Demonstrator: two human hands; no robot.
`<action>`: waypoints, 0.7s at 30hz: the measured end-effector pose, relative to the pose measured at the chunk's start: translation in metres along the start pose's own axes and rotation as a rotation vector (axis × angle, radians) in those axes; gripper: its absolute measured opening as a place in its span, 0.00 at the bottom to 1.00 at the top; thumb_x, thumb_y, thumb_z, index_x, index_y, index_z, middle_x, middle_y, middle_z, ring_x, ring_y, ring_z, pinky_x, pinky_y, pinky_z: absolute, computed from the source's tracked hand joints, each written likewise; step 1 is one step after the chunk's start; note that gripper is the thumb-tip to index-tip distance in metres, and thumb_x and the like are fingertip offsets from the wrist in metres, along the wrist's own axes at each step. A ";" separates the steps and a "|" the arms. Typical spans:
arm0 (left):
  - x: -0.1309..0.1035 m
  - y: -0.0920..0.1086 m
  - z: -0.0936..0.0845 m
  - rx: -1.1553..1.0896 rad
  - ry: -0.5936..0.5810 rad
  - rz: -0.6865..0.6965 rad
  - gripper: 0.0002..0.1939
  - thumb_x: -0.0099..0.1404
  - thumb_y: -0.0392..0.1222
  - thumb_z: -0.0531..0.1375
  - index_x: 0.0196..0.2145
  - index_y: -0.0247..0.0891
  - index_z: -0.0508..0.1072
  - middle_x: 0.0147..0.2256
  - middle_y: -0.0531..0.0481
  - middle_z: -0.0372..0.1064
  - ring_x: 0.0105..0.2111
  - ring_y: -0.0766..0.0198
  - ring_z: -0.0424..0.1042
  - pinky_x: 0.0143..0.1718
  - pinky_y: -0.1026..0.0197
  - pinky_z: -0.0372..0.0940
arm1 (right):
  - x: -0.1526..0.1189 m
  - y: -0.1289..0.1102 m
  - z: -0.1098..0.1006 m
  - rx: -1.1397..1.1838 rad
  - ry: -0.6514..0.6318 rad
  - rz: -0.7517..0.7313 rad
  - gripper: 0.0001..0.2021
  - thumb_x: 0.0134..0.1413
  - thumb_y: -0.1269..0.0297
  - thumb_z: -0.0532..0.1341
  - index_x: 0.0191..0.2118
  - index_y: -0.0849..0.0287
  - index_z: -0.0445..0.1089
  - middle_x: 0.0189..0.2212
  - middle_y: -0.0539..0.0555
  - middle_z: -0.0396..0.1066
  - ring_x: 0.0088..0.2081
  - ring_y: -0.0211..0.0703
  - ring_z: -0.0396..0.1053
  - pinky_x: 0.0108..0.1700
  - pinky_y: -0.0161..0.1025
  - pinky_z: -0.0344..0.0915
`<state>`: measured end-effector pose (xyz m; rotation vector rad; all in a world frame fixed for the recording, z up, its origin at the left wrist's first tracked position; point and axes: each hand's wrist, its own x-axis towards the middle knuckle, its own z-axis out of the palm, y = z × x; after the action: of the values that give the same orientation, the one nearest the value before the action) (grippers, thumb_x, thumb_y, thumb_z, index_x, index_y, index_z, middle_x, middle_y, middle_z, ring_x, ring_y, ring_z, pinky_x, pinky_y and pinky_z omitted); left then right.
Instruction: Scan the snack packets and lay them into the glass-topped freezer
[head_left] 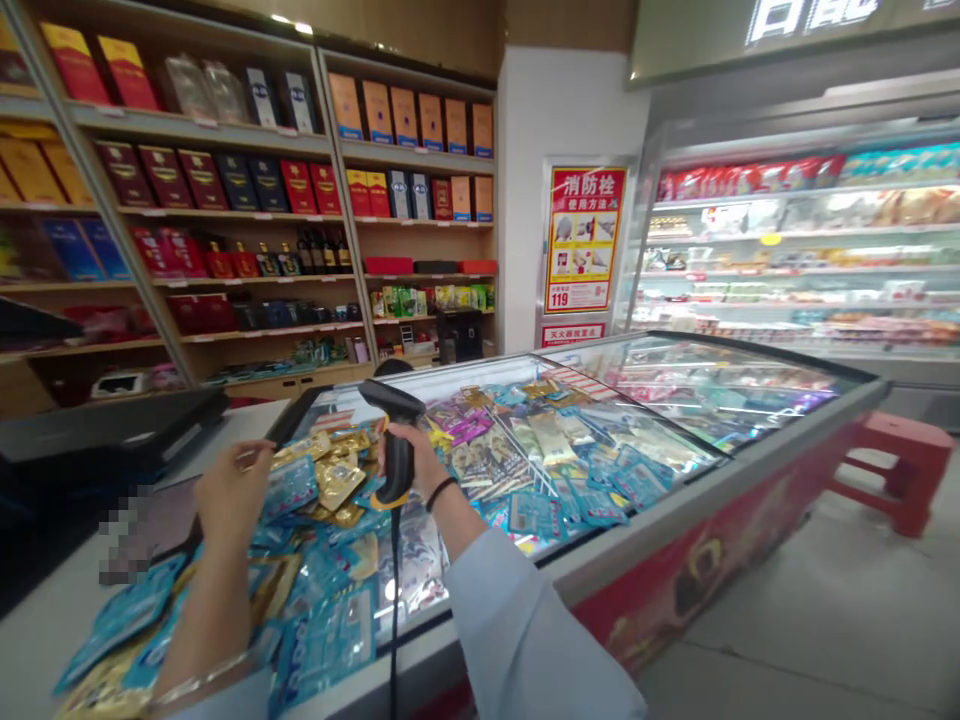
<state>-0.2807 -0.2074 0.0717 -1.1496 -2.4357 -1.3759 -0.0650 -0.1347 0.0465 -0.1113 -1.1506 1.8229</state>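
A black and yellow barcode scanner (399, 455) is held upright in my right hand (424, 460), fingers wrapped round its grip, its head pointing up and left. Its cord hangs straight down. My left hand (231, 488) hovers at the left edge of the freezer, fingers bent in together; whatever they pinch, if anything, is hidden. Just right of those fingers lie gold packets (341, 480) and a blue packet (292, 487). More blue packets (330, 635) are heaped below, between my forearms and on the glass. Many packaged goods (487, 455) show across the freezer top.
The glass-topped chest freezer (720, 475) stretches away to the right, with a red stool (904, 450) beside it. On the left counter sits a dark machine (97, 430). Shelves of boxed goods (285, 190) stand behind; a lit refrigerated display (802, 240) is at back right.
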 end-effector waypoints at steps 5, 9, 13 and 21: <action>-0.018 0.037 0.002 -0.206 0.006 0.150 0.11 0.57 0.43 0.56 0.36 0.41 0.75 0.38 0.50 0.76 0.41 0.57 0.74 0.49 0.55 0.65 | -0.050 -0.052 -0.015 -0.170 0.034 -0.061 0.14 0.44 0.54 0.64 0.32 0.59 0.66 0.14 0.46 0.67 0.14 0.36 0.62 0.16 0.33 0.60; -0.038 0.088 0.018 -0.378 -0.094 0.261 0.13 0.57 0.43 0.55 0.37 0.39 0.75 0.39 0.50 0.76 0.41 0.60 0.74 0.49 0.58 0.65 | -0.082 -0.102 -0.048 -0.281 0.143 -0.105 0.13 0.43 0.55 0.65 0.30 0.59 0.66 0.14 0.46 0.67 0.13 0.36 0.62 0.15 0.33 0.60; -0.073 0.142 0.051 -0.420 -0.213 0.333 0.13 0.57 0.43 0.54 0.36 0.38 0.75 0.38 0.49 0.76 0.39 0.59 0.74 0.42 0.60 0.68 | -0.107 -0.142 -0.094 -0.352 0.269 -0.170 0.14 0.42 0.54 0.65 0.29 0.59 0.67 0.13 0.47 0.67 0.12 0.36 0.61 0.15 0.32 0.59; -0.142 0.190 0.137 -0.177 -0.519 0.486 0.13 0.59 0.40 0.53 0.37 0.38 0.76 0.41 0.46 0.76 0.43 0.57 0.74 0.47 0.59 0.65 | -0.153 -0.186 -0.195 -0.407 0.508 -0.244 0.16 0.44 0.50 0.63 0.31 0.58 0.66 0.13 0.46 0.64 0.13 0.35 0.62 0.16 0.31 0.58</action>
<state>-0.0204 -0.1231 0.0606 -2.1959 -2.0979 -1.2655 0.2413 -0.1000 0.0189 -0.6066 -1.0900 1.2280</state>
